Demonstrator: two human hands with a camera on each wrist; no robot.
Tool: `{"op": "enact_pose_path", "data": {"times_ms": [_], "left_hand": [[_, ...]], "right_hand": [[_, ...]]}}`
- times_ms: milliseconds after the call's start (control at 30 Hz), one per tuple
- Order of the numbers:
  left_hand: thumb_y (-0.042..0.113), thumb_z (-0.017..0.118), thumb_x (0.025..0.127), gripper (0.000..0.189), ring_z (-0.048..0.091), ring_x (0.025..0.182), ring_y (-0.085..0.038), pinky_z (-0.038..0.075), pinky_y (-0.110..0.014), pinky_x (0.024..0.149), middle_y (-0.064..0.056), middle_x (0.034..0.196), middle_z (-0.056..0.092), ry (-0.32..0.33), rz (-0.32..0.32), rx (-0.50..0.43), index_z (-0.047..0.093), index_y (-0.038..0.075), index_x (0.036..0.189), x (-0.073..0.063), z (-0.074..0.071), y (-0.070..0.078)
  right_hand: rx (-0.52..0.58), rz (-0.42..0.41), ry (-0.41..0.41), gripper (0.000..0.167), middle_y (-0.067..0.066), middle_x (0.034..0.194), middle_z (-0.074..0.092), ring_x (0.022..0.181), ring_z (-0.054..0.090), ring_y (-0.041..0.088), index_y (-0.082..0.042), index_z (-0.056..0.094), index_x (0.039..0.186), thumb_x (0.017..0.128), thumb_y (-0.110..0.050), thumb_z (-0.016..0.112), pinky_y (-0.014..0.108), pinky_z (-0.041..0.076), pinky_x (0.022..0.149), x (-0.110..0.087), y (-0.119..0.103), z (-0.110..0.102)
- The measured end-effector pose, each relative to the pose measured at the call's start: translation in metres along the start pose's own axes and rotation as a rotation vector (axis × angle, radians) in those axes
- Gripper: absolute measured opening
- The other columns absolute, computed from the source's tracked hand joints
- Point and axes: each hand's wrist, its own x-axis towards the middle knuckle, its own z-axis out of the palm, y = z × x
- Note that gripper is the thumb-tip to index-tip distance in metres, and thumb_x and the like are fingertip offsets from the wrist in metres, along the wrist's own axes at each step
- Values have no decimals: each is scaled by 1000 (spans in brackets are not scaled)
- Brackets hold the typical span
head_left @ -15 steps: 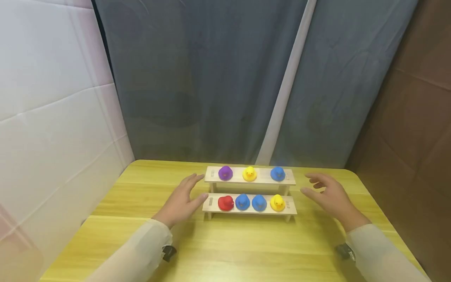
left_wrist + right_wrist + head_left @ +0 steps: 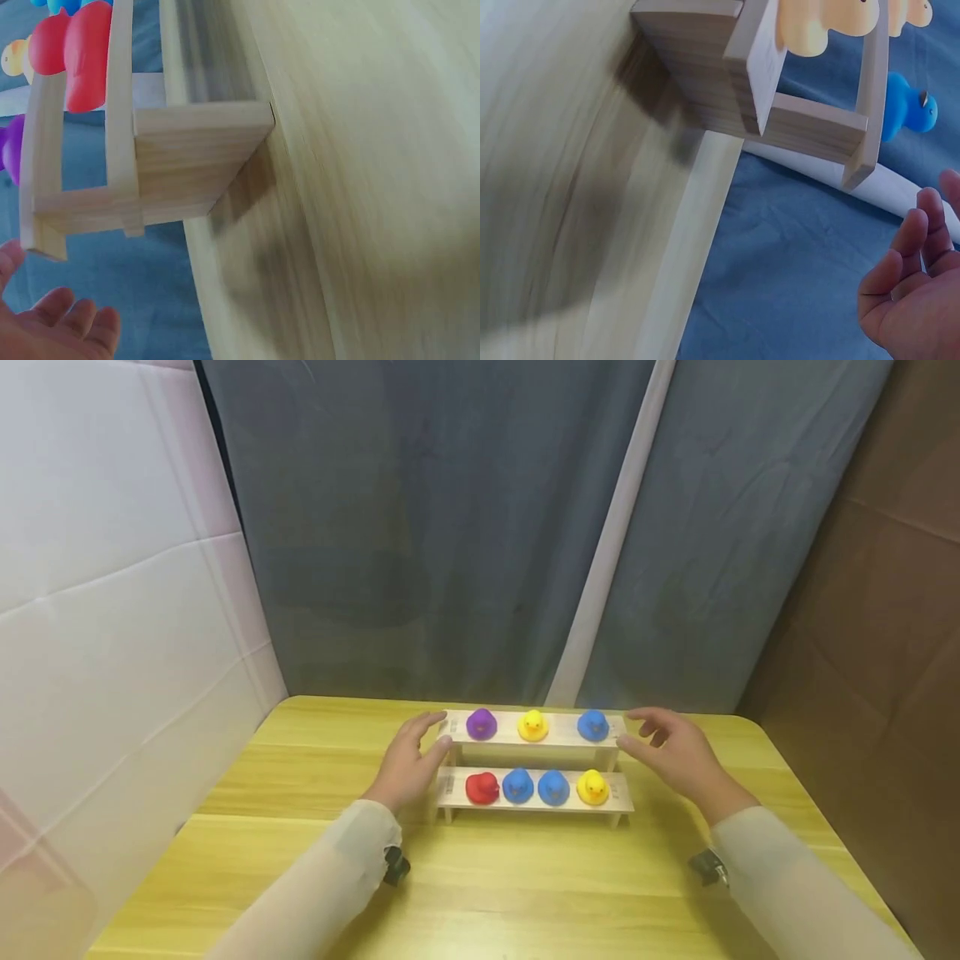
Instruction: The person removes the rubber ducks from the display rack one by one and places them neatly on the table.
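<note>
A two-tier wooden stand holds rubber ducks. On its upper shelf sit a purple duck, a yellow duck and a blue duck. Along the lower shelf are a red duck, two blue ducks and another yellow duck. My left hand is at the upper shelf's left end, fingers loosely extended, a fingertip close to the board's corner in the left wrist view. At the opposite end, my right hand has its fingers spread and slightly bent, gripping nothing.
The stand is on a yellow wood-grain table, near its back edge. Behind it hangs a grey-blue curtain with a pale strip. White cloth borders the left side, brown cloth the right.
Both hands have moved inward and slightly forward, from beside the stand to the two ends of its upper shelf. The ducks keep their places on the stand.
</note>
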Motion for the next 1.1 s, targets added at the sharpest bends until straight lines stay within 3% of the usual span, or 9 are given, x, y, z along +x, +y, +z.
{"op": "enact_pose_path", "data": {"times_ms": [167,400,633,1100], "left_hand": [[37,51,100,45,36,136,-30,33,-50,109,-7,150,38,32,-79,-102,48,24,143,9,11,-2],[40,50,100,41,29,141,-23,22,-48,115,2,150,38,45,-207,-313,48,34,141,14,27,-2],[46,42,102,41,32,140,-23,21,-47,115,1,150,41,72,-176,-301,48,33,141,17,40,-6],[43,47,101,36,43,130,-23,26,-49,113,1,147,44,86,-195,-351,51,38,136,17,48,-4]], "right_hand": [[33,-9,0,56,8,104,58,89,50,25,-17,62,126,83,-53,71,34,47,67,7,-4,6],[65,-10,-27,56,7,101,56,88,50,25,-17,61,127,83,-51,72,34,48,65,16,-15,9],[87,-23,-39,51,7,95,57,83,51,25,-17,62,126,85,-45,73,33,48,63,21,-21,15],[118,11,-80,45,9,89,57,79,52,25,-19,62,125,88,-42,71,33,48,62,28,-18,18]]}}
